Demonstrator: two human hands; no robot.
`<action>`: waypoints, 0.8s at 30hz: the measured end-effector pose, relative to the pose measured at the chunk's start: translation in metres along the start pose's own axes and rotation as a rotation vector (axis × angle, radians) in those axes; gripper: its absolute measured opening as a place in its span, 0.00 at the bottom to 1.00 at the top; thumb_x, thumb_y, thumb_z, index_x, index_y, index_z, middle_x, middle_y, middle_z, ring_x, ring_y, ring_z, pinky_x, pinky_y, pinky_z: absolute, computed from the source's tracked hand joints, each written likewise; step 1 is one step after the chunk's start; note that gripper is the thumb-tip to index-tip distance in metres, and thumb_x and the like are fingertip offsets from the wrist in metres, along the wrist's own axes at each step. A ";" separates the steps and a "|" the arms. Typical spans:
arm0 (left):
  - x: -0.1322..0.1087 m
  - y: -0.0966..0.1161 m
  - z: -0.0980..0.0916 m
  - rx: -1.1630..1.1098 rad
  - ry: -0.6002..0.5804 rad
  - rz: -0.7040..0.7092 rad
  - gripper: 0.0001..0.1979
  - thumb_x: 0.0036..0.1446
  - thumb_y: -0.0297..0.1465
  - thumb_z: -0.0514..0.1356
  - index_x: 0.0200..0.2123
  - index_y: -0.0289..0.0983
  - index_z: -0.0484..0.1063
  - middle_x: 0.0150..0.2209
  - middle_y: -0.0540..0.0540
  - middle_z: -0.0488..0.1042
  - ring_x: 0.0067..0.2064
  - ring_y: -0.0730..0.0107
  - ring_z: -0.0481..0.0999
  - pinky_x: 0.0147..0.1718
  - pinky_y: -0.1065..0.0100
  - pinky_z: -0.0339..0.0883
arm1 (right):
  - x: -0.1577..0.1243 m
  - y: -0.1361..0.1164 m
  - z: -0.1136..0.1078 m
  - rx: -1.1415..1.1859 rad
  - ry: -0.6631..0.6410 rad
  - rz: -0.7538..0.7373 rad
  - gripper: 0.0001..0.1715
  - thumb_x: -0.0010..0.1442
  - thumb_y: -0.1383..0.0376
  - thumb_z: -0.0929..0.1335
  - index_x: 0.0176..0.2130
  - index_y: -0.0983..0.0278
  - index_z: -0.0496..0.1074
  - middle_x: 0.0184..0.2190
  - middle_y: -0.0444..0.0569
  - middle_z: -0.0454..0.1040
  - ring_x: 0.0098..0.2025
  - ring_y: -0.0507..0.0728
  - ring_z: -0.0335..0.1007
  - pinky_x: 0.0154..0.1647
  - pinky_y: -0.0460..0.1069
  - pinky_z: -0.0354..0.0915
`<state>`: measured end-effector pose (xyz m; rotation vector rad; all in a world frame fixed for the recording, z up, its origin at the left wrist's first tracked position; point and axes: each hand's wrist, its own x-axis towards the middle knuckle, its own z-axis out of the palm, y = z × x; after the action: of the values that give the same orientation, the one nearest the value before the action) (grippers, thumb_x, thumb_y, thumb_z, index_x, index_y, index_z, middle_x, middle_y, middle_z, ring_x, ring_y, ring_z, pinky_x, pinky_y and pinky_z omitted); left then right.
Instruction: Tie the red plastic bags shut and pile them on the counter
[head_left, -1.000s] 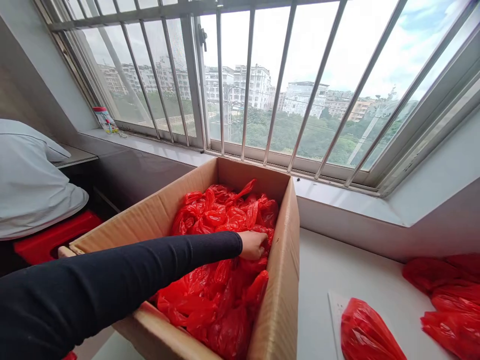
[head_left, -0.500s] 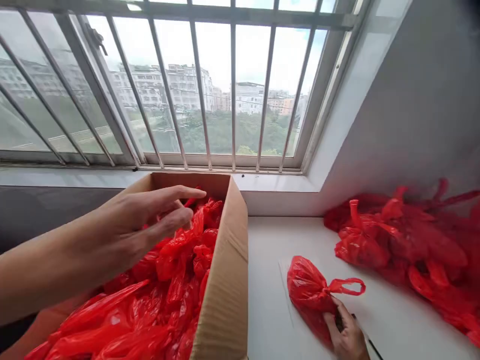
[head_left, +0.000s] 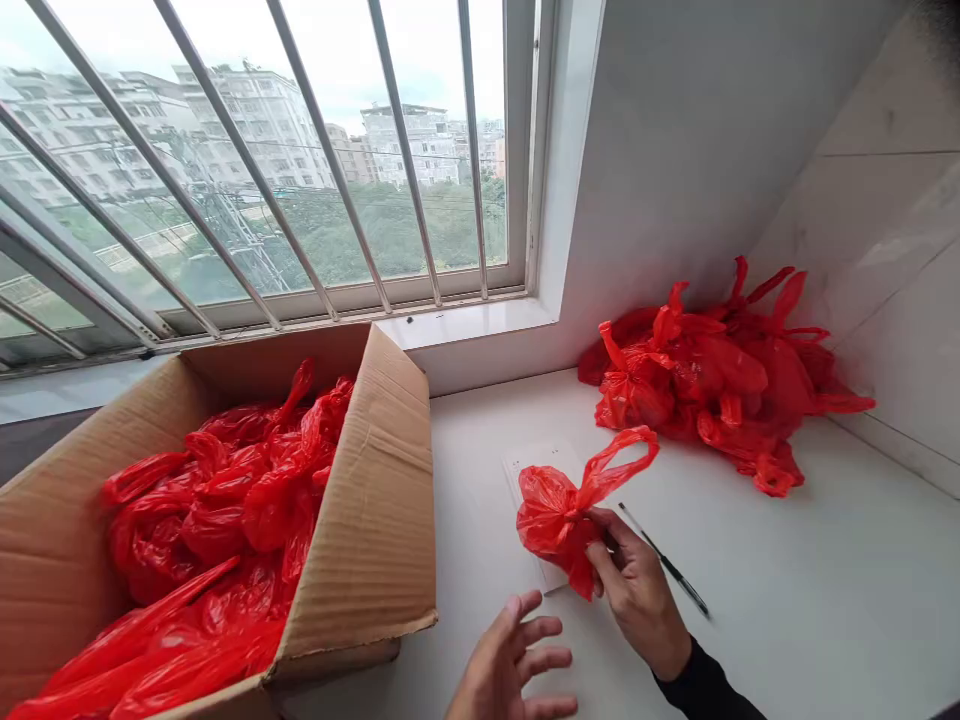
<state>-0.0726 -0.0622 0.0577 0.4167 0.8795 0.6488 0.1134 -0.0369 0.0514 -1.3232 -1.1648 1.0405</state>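
Note:
My right hand (head_left: 637,590) is closed on a small red plastic bag (head_left: 559,510), holding it just above the white counter (head_left: 787,600); the bag's handle loop sticks up to the right. My left hand (head_left: 514,665) hovers low in front, fingers spread, holding nothing, close to the bag and to the corner of the cardboard box (head_left: 375,520). The box stands at the left, filled with several red plastic bags (head_left: 225,500). A thin black pen (head_left: 664,560) lies on the counter just right of my right hand.
A pile of red bags (head_left: 712,390) lies at the back right corner against the wall. A white sheet of paper (head_left: 536,465) lies under the held bag. A barred window (head_left: 262,200) runs along the back.
My left hand left the box and came down in front, open. My right hand lifted the small red bag off the counter. The view swung to the right.

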 end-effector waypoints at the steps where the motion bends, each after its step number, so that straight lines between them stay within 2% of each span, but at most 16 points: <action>1: 0.012 -0.006 0.007 -0.143 -0.009 -0.024 0.26 0.55 0.51 0.62 0.50 0.40 0.75 0.44 0.41 0.78 0.44 0.55 0.77 0.37 0.58 0.72 | -0.013 0.000 0.000 0.024 -0.042 0.003 0.18 0.67 0.53 0.62 0.49 0.59 0.72 0.38 0.50 0.76 0.31 0.56 0.71 0.33 0.50 0.70; 2: 0.022 -0.011 0.013 -0.242 -0.046 -0.011 0.25 0.55 0.50 0.62 0.48 0.38 0.76 0.44 0.40 0.78 0.45 0.54 0.77 0.37 0.58 0.72 | -0.026 0.002 -0.001 0.035 -0.089 0.002 0.17 0.67 0.53 0.63 0.47 0.57 0.73 0.35 0.49 0.76 0.30 0.57 0.70 0.32 0.50 0.69; 4: 0.037 -0.019 0.024 -0.371 -0.047 0.084 0.21 0.54 0.47 0.63 0.40 0.35 0.78 0.40 0.39 0.79 0.43 0.53 0.78 0.40 0.58 0.72 | -0.046 0.007 -0.010 0.027 -0.173 -0.009 0.14 0.62 0.51 0.67 0.41 0.56 0.75 0.30 0.48 0.76 0.30 0.58 0.70 0.32 0.51 0.69; 6: 0.043 -0.024 0.029 -0.399 0.029 0.186 0.17 0.53 0.44 0.65 0.33 0.34 0.78 0.36 0.41 0.79 0.40 0.55 0.78 0.44 0.59 0.70 | -0.052 0.011 -0.026 0.013 -0.209 -0.001 0.16 0.58 0.48 0.69 0.40 0.55 0.76 0.30 0.48 0.76 0.26 0.58 0.68 0.29 0.52 0.68; 9: 0.040 -0.023 0.028 -0.239 0.102 0.272 0.12 0.52 0.38 0.68 0.36 0.36 0.79 0.35 0.44 0.80 0.39 0.57 0.78 0.46 0.59 0.69 | -0.036 0.010 -0.053 0.010 -0.086 0.103 0.22 0.64 0.46 0.62 0.46 0.56 0.74 0.39 0.48 0.75 0.22 0.52 0.61 0.29 0.52 0.67; 11: 0.036 -0.018 0.025 -0.036 0.059 0.302 0.15 0.52 0.38 0.68 0.42 0.37 0.78 0.39 0.44 0.80 0.42 0.55 0.78 0.47 0.60 0.68 | -0.017 0.005 -0.064 0.028 -0.068 0.168 0.24 0.67 0.47 0.59 0.54 0.56 0.68 0.47 0.50 0.73 0.28 0.53 0.65 0.37 0.52 0.69; 14: 0.034 -0.012 0.025 0.270 -0.025 0.356 0.21 0.54 0.39 0.67 0.51 0.39 0.75 0.48 0.42 0.79 0.50 0.52 0.75 0.51 0.59 0.66 | 0.005 0.000 -0.063 0.125 -0.301 0.169 0.28 0.64 0.48 0.65 0.58 0.58 0.65 0.49 0.51 0.72 0.41 0.57 0.70 0.49 0.53 0.68; 16: 0.032 -0.011 0.026 0.350 -0.036 0.389 0.25 0.56 0.39 0.67 0.56 0.41 0.71 0.53 0.42 0.76 0.53 0.51 0.74 0.55 0.58 0.64 | 0.012 0.001 -0.055 0.177 -0.388 0.155 0.23 0.64 0.50 0.67 0.51 0.61 0.71 0.41 0.50 0.74 0.41 0.57 0.69 0.47 0.53 0.67; 19: 0.030 -0.014 0.027 0.285 -0.023 0.353 0.24 0.60 0.40 0.63 0.58 0.40 0.70 0.55 0.41 0.75 0.55 0.52 0.72 0.56 0.58 0.63 | 0.014 0.004 -0.047 0.219 -0.338 0.175 0.18 0.65 0.52 0.67 0.39 0.64 0.73 0.34 0.47 0.73 0.36 0.55 0.68 0.42 0.50 0.67; 21: 0.030 -0.017 0.026 0.198 0.009 0.302 0.21 0.62 0.41 0.60 0.55 0.38 0.72 0.53 0.40 0.76 0.54 0.52 0.73 0.54 0.58 0.64 | 0.013 0.004 -0.047 0.244 -0.327 0.206 0.18 0.66 0.52 0.66 0.40 0.64 0.73 0.33 0.46 0.73 0.36 0.55 0.69 0.41 0.50 0.67; 24: 0.032 -0.019 0.024 0.094 0.060 0.251 0.19 0.62 0.41 0.60 0.51 0.35 0.75 0.50 0.39 0.78 0.50 0.52 0.75 0.51 0.59 0.67 | 0.013 0.000 -0.052 0.234 -0.412 0.238 0.18 0.65 0.52 0.67 0.44 0.63 0.73 0.37 0.47 0.74 0.40 0.56 0.70 0.46 0.51 0.67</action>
<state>-0.0318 -0.0567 0.0419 0.6009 0.9255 0.8559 0.1662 -0.0322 0.0557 -1.1083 -1.1547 1.6287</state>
